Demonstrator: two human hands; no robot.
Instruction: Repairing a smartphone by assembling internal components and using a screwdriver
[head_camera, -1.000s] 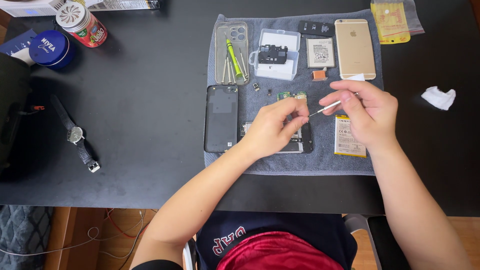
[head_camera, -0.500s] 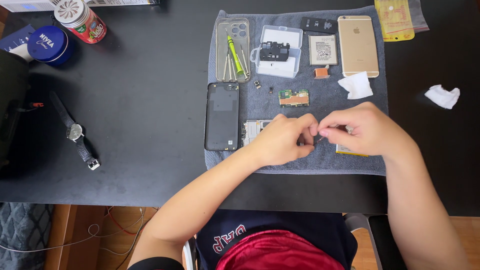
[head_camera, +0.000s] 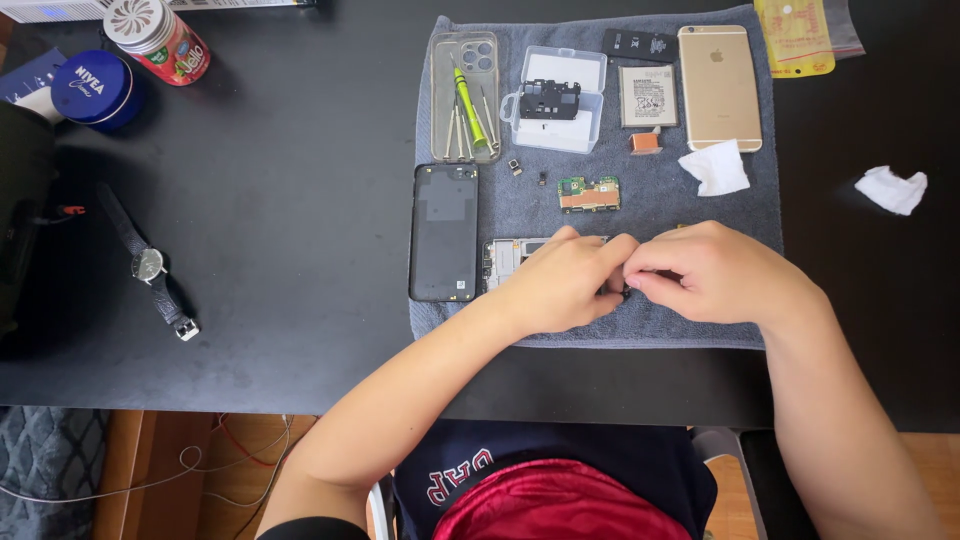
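Head view showed left hand (head_camera: 555, 280) and right hand (head_camera: 705, 275) pinched together over the opened phone frame (head_camera: 505, 258), mid-disassembly. Whatever they gripped was hidden; at twelve o'clock lay the circuit board (head_camera: 588, 193)

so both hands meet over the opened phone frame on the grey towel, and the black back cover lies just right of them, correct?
Not quite. The left hand and right hand do meet over the opened phone frame on the grey towel, but the black back cover lies to their left, at the towel's left edge. The head view shows it.
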